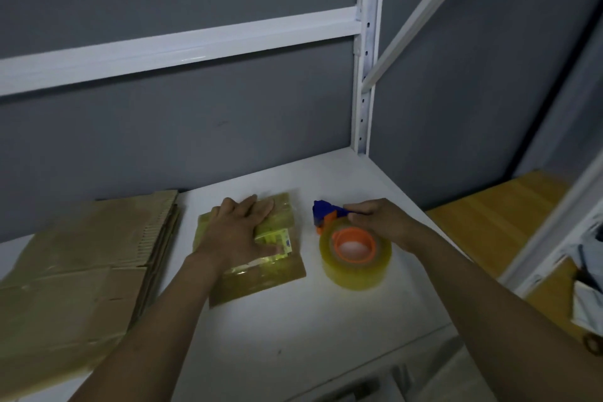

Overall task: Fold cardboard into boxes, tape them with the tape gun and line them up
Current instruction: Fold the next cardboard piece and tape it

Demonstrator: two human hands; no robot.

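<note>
A dark grey wall (pixel 195 140) fills the far side. A white metal post (pixel 367 75) with a crossbar (pixel 163 49) rises at the far edge of the white shelf (pixel 293 336). A wooden surface (pixel 496 222) lies lower on the right. The light is dim.

Both bare forearms reach forward and converge, the left rising from the lower left edge, the right coming in from the lower right. The left hand (pixel 239 228) lies palm down with its fingers straight and slightly spread and the thumb out to the side, pressing flat on the cardboard (pixel 267 277). The right hand (pixel 375 217) is turned palm down with the wrist bent a little inward, its fingers curled round the blue handle of the tape gun (pixel 354 248).
</note>
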